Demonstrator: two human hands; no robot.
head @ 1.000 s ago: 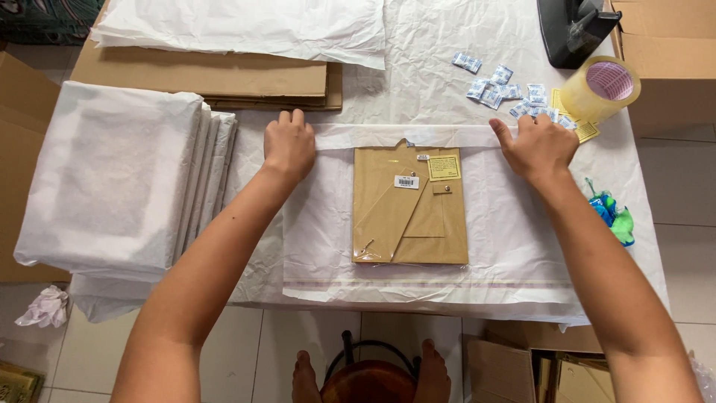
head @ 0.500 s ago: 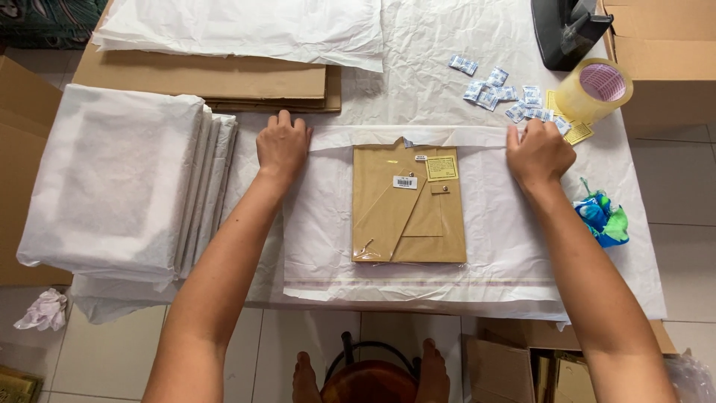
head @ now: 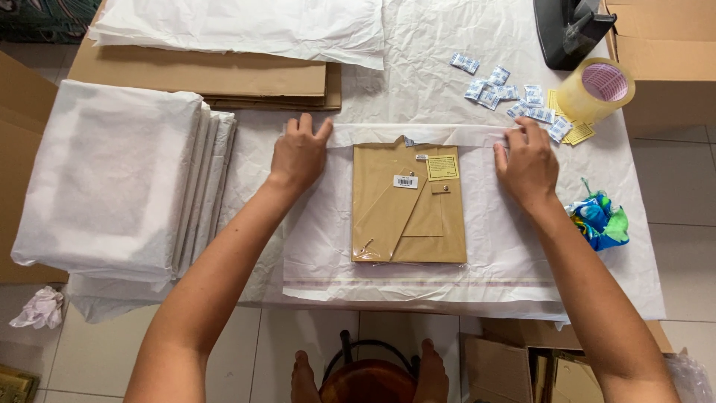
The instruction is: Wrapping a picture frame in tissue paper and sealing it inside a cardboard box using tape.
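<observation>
Nearest the camera, the person's bare feet [head: 365, 373] rest on a round stool below the bench [head: 634, 246] edge, and both forearms reach forward over it. A folded tan garment in a clear sleeve [head: 409, 201] lies flat on a sheet of white wrapping paper [head: 492, 254], in the middle of the bench and between the two arms. Its long axis runs away from the person, collar end at the far side, lower fold toward the near edge, with small tags near the collar. The garment sits slightly nearer the right hand [head: 528, 160] than the left hand [head: 300, 153], though neither touches it; both lie just beside its far corners. Each hand rests palm down with fingers spread and open, pressing on the folded far strip of the paper, which runs left to right across the garment's collar end; whether the right fingertips pinch that strip cannot be told. To the left stands a stack of white wrapped packs [head: 112, 179]. To the right lies a crumpled blue and green bag [head: 600, 220]. Farther off are small white sachets [head: 507, 93], a roll of clear tape [head: 597, 89], a black tape dispenser [head: 570, 30], flattened brown cardboard [head: 201, 75] and more white paper [head: 246, 26].
</observation>
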